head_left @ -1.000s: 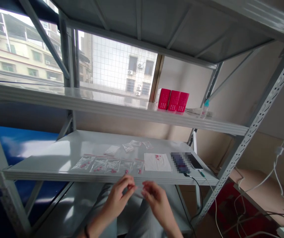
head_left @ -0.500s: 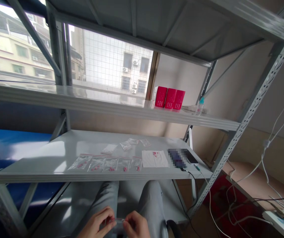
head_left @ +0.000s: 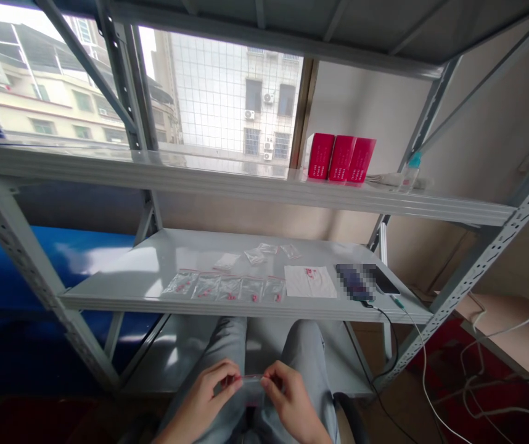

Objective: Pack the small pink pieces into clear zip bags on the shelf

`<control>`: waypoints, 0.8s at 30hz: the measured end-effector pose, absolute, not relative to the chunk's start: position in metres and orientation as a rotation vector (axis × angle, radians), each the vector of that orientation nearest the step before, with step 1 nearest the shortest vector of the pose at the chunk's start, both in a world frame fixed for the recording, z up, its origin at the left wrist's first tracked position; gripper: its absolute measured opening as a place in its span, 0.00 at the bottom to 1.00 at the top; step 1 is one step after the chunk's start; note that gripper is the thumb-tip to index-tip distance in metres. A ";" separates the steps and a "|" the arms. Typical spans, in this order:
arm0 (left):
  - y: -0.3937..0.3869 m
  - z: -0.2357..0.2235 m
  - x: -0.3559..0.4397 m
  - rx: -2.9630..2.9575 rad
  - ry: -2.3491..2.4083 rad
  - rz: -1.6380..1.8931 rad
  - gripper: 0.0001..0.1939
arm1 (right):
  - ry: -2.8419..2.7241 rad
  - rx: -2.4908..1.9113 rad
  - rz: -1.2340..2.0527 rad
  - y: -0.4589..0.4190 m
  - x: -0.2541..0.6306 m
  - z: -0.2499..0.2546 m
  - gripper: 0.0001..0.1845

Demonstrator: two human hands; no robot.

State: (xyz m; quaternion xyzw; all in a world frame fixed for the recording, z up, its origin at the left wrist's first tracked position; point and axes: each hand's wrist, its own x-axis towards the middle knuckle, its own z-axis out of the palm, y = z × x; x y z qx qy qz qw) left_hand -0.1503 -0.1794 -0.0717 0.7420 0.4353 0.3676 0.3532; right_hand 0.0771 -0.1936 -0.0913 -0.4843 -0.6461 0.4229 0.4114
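Pinching opposite ends in a narrow grip, the left hand [head_left: 221, 385] and right hand [head_left: 287, 390] hold a bag [head_left: 252, 382] at the shelf's [head_left: 121, 280] six o'clock, seemingly to stretch its edge taut, while tissue [head_left: 311, 288] at their one o'clock apparently gathers red bits [head_left: 311, 272].

Head-worn view, facing forward-down, shelf [head_left: 190, 248] seemingly near
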 end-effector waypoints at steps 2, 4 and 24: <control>-0.180 -0.072 -0.150 1.921 1.117 0.949 0.13 | -1.627 -1.229 1.039 -0.194 0.077 -0.093 0.17; -0.181 -0.071 -0.150 1.930 1.113 0.953 0.14 | -1.624 -1.237 1.040 -0.193 0.076 -0.094 0.17; -0.176 -0.081 -0.152 1.966 1.135 1.041 0.14 | -1.628 -1.116 0.951 -0.190 0.073 -0.101 0.12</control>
